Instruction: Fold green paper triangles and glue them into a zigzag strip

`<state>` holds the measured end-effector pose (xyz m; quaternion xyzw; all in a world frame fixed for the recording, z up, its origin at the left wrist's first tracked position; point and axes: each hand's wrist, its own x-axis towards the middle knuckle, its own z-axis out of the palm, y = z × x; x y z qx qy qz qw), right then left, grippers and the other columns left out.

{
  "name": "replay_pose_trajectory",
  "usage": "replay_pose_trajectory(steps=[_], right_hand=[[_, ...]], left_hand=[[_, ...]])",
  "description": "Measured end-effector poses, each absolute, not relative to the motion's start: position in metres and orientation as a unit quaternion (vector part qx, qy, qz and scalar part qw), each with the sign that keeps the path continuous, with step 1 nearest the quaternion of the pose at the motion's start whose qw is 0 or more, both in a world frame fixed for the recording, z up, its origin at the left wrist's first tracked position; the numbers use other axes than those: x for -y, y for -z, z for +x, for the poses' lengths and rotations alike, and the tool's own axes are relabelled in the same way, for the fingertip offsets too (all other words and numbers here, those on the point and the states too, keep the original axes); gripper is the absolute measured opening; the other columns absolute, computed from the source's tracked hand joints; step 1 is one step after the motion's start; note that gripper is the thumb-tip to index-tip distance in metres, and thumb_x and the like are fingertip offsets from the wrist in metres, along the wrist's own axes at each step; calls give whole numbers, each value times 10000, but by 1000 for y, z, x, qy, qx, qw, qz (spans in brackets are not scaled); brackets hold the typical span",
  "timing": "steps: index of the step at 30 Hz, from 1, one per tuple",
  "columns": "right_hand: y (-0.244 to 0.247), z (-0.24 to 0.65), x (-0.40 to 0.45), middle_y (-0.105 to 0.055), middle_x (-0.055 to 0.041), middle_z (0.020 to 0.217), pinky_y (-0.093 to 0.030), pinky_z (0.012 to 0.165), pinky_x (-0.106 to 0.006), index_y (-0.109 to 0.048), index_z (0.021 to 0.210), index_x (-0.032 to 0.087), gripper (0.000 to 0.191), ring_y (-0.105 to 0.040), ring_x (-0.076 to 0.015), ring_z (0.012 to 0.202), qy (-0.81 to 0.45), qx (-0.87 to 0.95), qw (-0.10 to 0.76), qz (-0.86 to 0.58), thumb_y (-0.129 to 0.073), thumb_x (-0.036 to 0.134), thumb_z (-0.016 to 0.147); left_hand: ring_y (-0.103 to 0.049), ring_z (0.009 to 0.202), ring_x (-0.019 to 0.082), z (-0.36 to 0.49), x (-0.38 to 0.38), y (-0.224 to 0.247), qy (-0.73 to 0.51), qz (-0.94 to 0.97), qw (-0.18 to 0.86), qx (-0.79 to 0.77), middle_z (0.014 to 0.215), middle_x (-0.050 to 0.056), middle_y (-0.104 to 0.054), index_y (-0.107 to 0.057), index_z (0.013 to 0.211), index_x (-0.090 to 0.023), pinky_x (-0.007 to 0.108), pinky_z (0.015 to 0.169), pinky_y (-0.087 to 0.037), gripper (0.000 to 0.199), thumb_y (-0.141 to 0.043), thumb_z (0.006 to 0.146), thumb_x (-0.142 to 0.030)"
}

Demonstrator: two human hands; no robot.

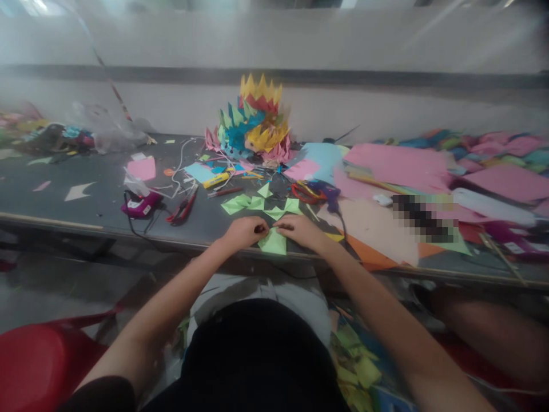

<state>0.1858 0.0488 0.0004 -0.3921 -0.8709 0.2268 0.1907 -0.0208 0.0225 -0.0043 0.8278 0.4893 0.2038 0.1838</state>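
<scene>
Near the table's front edge, a light green paper sheet lies between my two hands. My left hand is closed, its fingertips pinching the sheet's upper left part. On the upper right, my right hand has its fingers pressed together on the same paper. Just beyond them lie several folded green paper pieces. Farther back stands a tiered construction of pointed folded papers in yellow, red, blue, green and pink.
Red-handled pliers and a purple device with a cord lie to the left. Red-handled scissors are right of the green pieces. Pink sheets cover the right side. A red stool stands at lower left.
</scene>
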Motion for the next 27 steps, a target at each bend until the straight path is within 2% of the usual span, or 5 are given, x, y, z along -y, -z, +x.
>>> replay_pose_trajectory(steps=[5, 11, 16, 23, 27], right_hand=[[2, 191, -46, -658, -53, 836, -446, 745, -284, -698, 815, 203, 188, -590, -163, 785, -244, 880, 212, -347, -529, 285, 809], [6, 197, -43, -644, -68, 899, -451, 791, -302, -712, 874, 215, 258, -592, -170, 826, -245, 890, 217, -317, -488, 341, 846], [6, 198, -43, -635, -74, 904, -453, 808, -308, -716, 891, 216, 300, -588, -173, 839, -239, 897, 210, -306, -461, 371, 860], [6, 199, -46, -630, -68, 957, -446, 828, -310, -712, 923, 238, 270, -578, -177, 877, -221, 905, 194, -307, -465, 326, 857], [5, 198, -47, -619, -73, 951, -448, 804, -308, -714, 937, 225, 260, -572, -171, 848, -215, 911, 187, -298, -478, 291, 849]], left_hand=[[-579, 705, 125, -21, -21, 5, -203, 833, 175, -484, 809, -24, -658, -663, 869, -244, 202, 583, -377, 145, -561, 766, -242], [-570, 712, 111, -22, -20, 5, -203, 860, 144, -447, 818, -18, -639, -663, 857, -241, 192, 575, -361, 153, -515, 830, -266], [-582, 780, 121, -24, -20, 3, -170, 889, 111, -411, 877, 13, -625, -655, 928, -237, 193, 621, -385, 236, -428, 890, -290], [-563, 769, 137, -28, -20, -2, -126, 914, 58, -381, 842, 34, -599, -660, 973, -225, 219, 642, -380, 266, -409, 903, -283], [-528, 797, 152, -39, -23, -3, -120, 923, 54, -362, 836, 38, -560, -659, 1048, -266, 257, 709, -360, 279, -443, 891, -348]])
